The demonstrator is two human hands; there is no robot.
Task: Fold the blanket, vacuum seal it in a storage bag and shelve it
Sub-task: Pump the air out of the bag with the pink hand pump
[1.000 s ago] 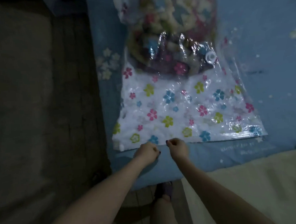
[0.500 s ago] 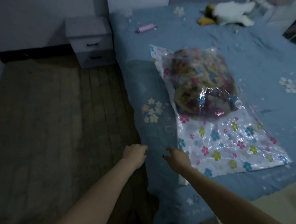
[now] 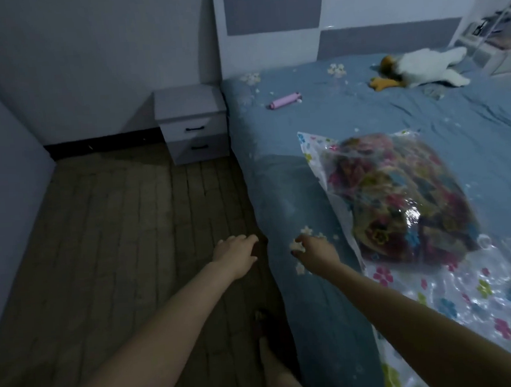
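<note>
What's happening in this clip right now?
A person stands beside a bed. The folded blanket already sits inside a flower-print storage bag lying on it. Neither hand holds anything: the left hand hangs over the floor and the right hand is over the bed's edge. A pink pump-like tube lies further up.

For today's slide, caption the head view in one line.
Both hands, left and right, reach empty beside the bagged blanket on the bed.

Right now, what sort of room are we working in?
Most likely a bedroom. A bed with a blue floral sheet and padded headboard fills the right side, a two-drawer nightstand stands beside it, and a plush toy lies near the head. The storage bag rests on the bed.
</note>
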